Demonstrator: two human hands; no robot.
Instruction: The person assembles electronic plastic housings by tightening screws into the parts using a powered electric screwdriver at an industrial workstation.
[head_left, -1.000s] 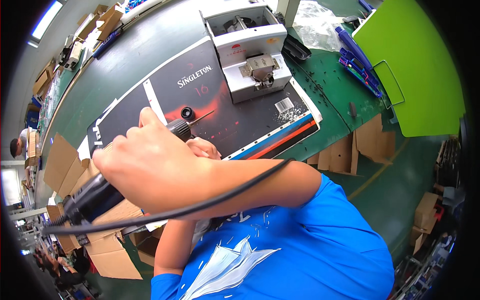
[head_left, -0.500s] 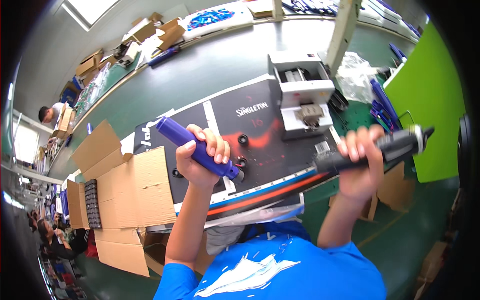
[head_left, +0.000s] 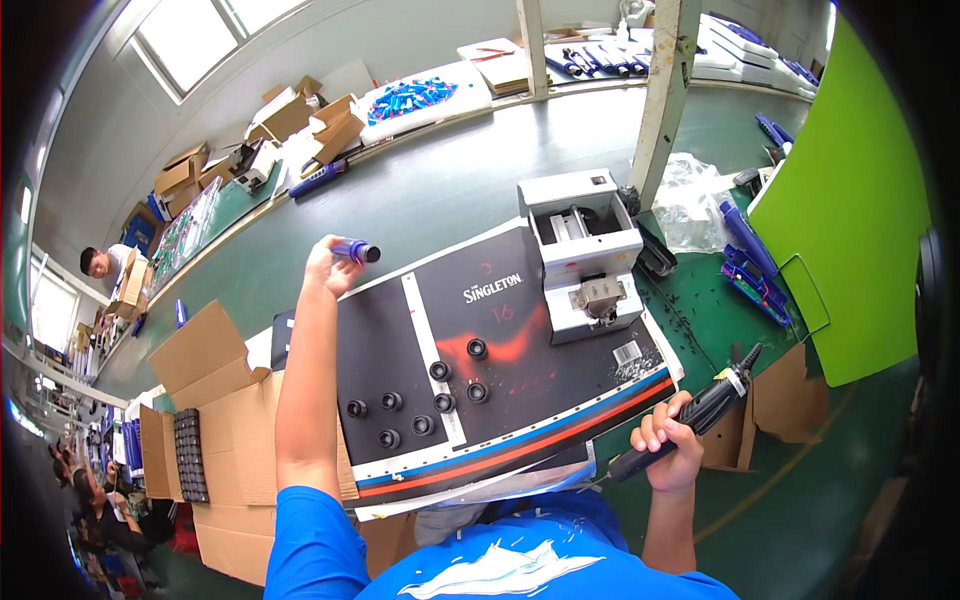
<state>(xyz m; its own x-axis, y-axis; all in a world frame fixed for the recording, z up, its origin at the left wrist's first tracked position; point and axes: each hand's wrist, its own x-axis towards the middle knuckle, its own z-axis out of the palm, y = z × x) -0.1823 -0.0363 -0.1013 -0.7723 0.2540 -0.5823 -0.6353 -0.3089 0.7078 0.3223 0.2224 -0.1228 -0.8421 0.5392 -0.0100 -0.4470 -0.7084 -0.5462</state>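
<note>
My left hand (head_left: 330, 270) is stretched forward over the far edge of the mat, its fingers closed round a blue-purple tube (head_left: 352, 250) with a dark end. Much of the tube is hidden by the hand and foreshortened. At the right, my right hand (head_left: 672, 448) grips a black electric screwdriver (head_left: 716, 404) by its body; its thin bit points down toward the front edge of the mat. Several small black ring-shaped parts (head_left: 443, 403) lie scattered on the black printed mat (head_left: 520, 375) between my arms.
A white bench machine (head_left: 585, 260) with a metal block stands at the mat's far right. Open cardboard boxes (head_left: 235, 420) lie left, beside a stack of black parts (head_left: 190, 455). Blue-purple housings (head_left: 750, 265) and a green panel (head_left: 850, 230) are at the right. A post (head_left: 665, 110) rises behind.
My left hand has moved forward and left with the tube, whose end now faces right. My right hand has lowered, with the screwdriver's bit now pointing down-left. More ring-shaped parts have come into view.
</note>
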